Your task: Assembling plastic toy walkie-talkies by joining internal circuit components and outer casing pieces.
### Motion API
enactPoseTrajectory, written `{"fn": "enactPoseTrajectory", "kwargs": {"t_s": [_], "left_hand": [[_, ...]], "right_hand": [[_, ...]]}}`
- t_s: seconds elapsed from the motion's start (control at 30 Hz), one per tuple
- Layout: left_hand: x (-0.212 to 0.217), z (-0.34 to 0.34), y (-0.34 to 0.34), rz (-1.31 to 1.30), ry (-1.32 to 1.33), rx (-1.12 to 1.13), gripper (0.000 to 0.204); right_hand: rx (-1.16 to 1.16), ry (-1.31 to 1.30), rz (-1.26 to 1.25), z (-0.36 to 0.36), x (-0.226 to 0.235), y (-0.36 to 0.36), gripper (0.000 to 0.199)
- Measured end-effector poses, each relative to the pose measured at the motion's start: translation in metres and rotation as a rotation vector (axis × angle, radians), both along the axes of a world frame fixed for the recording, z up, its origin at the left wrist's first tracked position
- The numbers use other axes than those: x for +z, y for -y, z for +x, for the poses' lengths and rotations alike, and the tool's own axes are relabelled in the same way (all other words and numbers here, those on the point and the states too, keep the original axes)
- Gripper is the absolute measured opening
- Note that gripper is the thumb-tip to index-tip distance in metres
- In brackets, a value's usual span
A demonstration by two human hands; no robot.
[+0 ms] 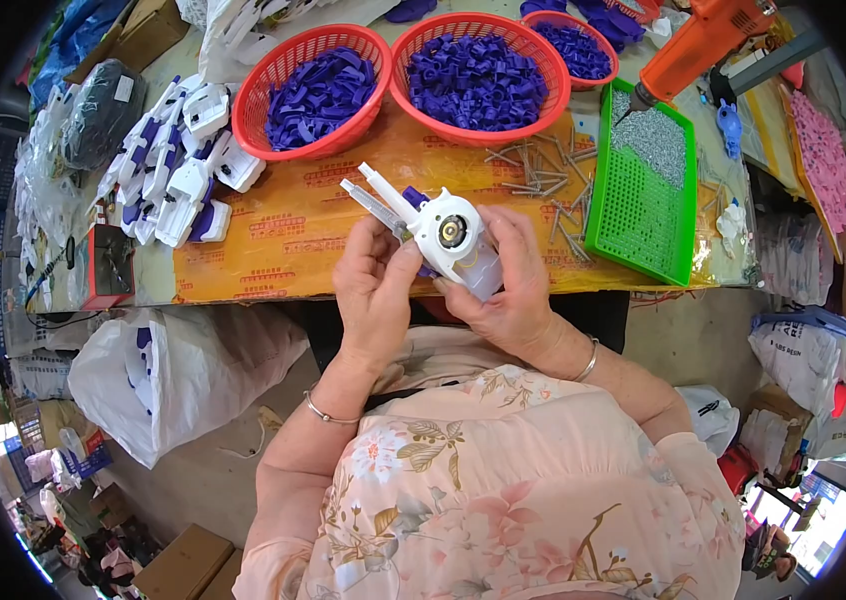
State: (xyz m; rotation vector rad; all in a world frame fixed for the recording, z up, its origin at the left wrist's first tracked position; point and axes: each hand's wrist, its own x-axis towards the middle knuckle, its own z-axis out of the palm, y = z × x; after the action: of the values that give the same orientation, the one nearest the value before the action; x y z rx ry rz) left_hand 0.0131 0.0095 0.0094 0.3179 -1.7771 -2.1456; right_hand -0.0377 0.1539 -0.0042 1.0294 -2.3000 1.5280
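Note:
A white plastic device [430, 228] is held between my two hands above the table's near edge. It has a round housing with a dark ring and brass-coloured centre, two long prongs pointing up and left, a purple part and a clear cup-like piece. My left hand [378, 280] grips its left side below the prongs, thumb pressed on the housing. On the other side, my right hand [508, 275] wraps round the clear piece [480, 270], thumb beneath and fingers along its edge. The fingers hide part of the device.
Two red baskets [241, 112] of purple parts stand behind, with a smaller one at the back. To the right are loose metal pins [548, 180], a green tray [633, 215] of small metal pieces and an orange power tool [693, 48]. White-and-purple assemblies [183, 190] pile up left.

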Motion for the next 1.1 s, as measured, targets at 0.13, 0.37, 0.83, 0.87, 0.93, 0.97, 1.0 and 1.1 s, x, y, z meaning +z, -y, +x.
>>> {"fn": "enactPoseTrajectory", "kwargs": {"t_s": [0.13,0.37,0.83,0.87,0.93,0.97,1.0,1.1], "left_hand": [[0.002,0.003,0.011,0.096,-0.022,-0.141,0.038],[0.010,0.003,0.024,0.266,0.050,-0.309,0.055],[0.002,-0.001,0.034,0.361,0.012,-0.488,0.068],[0.002,-0.001,0.034,0.377,0.015,-0.482,0.068],[0.003,-0.002,0.035,0.372,0.028,-0.479,0.068],[0.003,-0.002,0.035,0.367,0.040,-0.476,0.069],[0.003,-0.002,0.035,0.366,0.040,-0.476,0.069],[0.001,-0.003,0.035,0.371,0.049,-0.460,0.069]], "right_hand": [[0.003,0.041,-0.043,-0.001,-0.003,0.000,0.070],[0.019,0.086,-0.036,-0.002,0.000,-0.001,0.068],[0.157,0.121,-0.040,-0.006,0.007,-0.007,0.064],[0.156,0.135,-0.039,-0.005,0.008,-0.007,0.063],[0.166,0.149,-0.058,-0.006,0.009,-0.008,0.063],[0.176,0.164,-0.076,-0.006,0.010,-0.009,0.063],[0.177,0.164,-0.077,-0.006,0.009,-0.008,0.063],[0.205,0.250,-0.181,-0.006,0.004,-0.008,0.063]]}}
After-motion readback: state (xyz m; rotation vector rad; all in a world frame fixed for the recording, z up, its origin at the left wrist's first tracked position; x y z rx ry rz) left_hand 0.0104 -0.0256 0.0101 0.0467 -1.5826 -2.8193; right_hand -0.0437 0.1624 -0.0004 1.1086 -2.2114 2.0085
